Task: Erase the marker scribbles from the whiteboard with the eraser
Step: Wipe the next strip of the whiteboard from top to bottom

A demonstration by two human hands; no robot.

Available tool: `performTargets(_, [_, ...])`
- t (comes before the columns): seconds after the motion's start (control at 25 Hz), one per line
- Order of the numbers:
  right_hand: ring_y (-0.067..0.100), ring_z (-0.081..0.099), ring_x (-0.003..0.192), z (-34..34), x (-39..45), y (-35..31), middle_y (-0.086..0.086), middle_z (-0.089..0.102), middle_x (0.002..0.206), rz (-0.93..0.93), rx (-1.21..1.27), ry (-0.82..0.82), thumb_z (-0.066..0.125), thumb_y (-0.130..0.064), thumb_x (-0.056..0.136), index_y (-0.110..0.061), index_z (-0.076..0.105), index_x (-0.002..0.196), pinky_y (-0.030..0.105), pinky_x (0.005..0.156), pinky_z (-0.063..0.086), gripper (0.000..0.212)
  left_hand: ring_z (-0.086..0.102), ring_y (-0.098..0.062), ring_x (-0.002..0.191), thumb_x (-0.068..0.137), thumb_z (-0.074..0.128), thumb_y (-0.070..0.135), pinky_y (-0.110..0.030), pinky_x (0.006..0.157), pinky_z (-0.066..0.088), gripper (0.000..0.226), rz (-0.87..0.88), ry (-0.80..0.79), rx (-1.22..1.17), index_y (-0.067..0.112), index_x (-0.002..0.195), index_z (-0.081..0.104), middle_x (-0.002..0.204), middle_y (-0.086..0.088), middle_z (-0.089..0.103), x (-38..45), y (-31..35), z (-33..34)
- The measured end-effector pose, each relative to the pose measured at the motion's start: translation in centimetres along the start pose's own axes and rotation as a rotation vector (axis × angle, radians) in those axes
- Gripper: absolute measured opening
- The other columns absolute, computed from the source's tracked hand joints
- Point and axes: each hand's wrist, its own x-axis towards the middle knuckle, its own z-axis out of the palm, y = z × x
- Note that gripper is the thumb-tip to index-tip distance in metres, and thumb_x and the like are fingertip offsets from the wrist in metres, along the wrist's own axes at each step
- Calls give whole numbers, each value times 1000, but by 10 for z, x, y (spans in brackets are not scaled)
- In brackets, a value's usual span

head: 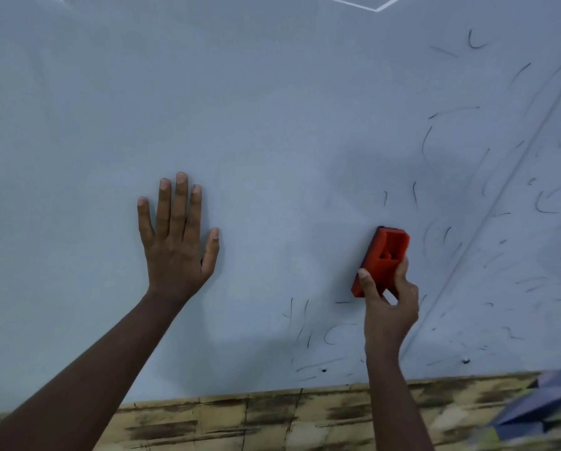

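Observation:
The whiteboard (256, 109) fills most of the view. Its left and middle parts are blank; black marker scribbles (451, 177) are scattered over its right side, and a few more scribbles (305, 323) lie low near the bottom edge. My right hand (388, 304) grips a red eraser (381, 258) by its lower end, and the eraser is pressed against the board just left of the scribbled area. My left hand (175, 239) lies flat on the blank board with fingers spread and straight.
A seam line (487, 222) runs diagonally across the board's right part. Below the board is a tan wall with brick-like dark smudges (240, 421). A blurred blue-grey object (539, 408) sits at the lower right corner.

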Motion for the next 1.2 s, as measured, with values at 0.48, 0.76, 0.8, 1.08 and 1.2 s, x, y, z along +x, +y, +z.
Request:
performTargets(0.48, [23, 54, 97, 51, -139, 50, 2, 54, 110, -568, -585, -436, 90, -26, 77, -36, 54, 147, 42, 78, 55, 79, -2, -29, 165, 109, 39, 40, -58, 131, 1, 74, 2, -35, 30, 9, 169, 8, 178, -9, -4, -63, 10, 17])
performTargets(0.76, [9, 61, 100, 8, -47, 46, 2, 55, 112, -97, -178, -10, 87, -13, 80, -14, 57, 147, 42, 86, 62, 73, 1, -29, 165, 108, 41, 38, -57, 132, 2, 73, -8, -14, 22, 10, 169, 12, 179, -9, -1, -74, 11, 18])
performTargets(0.8, [3, 61, 102, 4, -42, 48, 1, 55, 114, -50, -122, 42, 86, -12, 81, -16, 54, 149, 39, 88, 62, 75, 0, -28, 165, 108, 40, 38, -56, 132, 2, 73, -14, -15, 23, 10, 169, 12, 179, -8, -2, -76, 12, 19])
performTargets(1.08, [19, 49, 108, 23, -104, 87, -5, 45, 114, -175, -286, -96, 85, -5, 81, -10, 55, 147, 36, 91, 52, 72, 1, -29, 165, 107, 41, 39, -56, 132, 2, 75, 1, -18, 40, 11, 169, 11, 179, -9, -1, -89, 14, 24])
performTargets(1.2, [28, 52, 107, 25, -138, 112, 6, 53, 119, -517, -543, -311, 81, -11, 82, -16, 64, 139, 44, 89, 49, 60, 1, -29, 165, 108, 39, 39, -56, 132, 3, 73, -7, -6, 47, 11, 169, 11, 179, -9, -1, -90, 14, 25])
